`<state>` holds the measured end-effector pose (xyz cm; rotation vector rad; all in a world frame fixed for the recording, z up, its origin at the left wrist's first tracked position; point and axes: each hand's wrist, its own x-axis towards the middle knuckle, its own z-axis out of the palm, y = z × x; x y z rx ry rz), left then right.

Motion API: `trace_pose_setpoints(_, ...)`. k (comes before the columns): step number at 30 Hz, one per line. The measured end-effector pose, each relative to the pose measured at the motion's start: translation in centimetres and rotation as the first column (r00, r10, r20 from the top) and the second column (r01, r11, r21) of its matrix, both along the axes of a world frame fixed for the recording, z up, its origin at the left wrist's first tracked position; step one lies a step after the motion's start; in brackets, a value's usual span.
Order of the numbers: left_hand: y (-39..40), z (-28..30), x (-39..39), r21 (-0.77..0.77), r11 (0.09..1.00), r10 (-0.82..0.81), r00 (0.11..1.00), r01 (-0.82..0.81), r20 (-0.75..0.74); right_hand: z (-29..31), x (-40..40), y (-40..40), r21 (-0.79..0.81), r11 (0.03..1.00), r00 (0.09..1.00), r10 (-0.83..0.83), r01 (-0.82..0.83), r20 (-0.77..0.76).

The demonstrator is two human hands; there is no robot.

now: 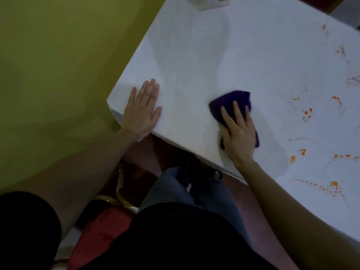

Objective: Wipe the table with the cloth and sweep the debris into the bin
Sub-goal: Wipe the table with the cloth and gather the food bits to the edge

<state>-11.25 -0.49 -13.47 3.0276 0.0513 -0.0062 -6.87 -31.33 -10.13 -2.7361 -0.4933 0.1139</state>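
A white table (224,55) is seen from above, and every other thing is placed here in relation to it. At the table's near corner, the left hand (141,112) is laid flat, palm down, its fingers straight and only slightly parted, the thumb held out to the side; its wrist hangs over the table's near edge. Further along that same edge, a dark purple cloth (231,103) is pressed onto the tabletop by the right hand (238,137). The fingers of that hand are spread over the cloth's top, and the bunched fabric is seen beyond the fingertips and beside the palm. Whether the cloth is pinched underneath cannot be told. Orange stains and crumbs (306,114) are scattered over the part of the table beyond the cloth, away from the corner, apart from the cloth. At the table's far edge, the bottom of a pale patterned box (210,1) is partly seen. Below the table's near edge, the person's legs in grey trousers (175,190) and a red chair seat (101,228) are seen.
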Motion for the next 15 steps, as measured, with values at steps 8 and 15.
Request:
trace_pose_setpoints(8, 0.1, 0.2, 0.0, -0.006, 1.000, -0.002, 1.000, 0.001, -0.016, 0.0, -6.7, 4.4, -0.054, 0.920, 0.921, 0.389, -0.388, 0.012)
trace_pose_setpoints(15, 0.1, 0.1, 0.0, -0.013, 1.000, -0.001, 1.000, 0.001, -0.004, 0.3, -7.3, -8.1, -0.086, 0.932, 0.935, 0.355, -0.353, 0.013)
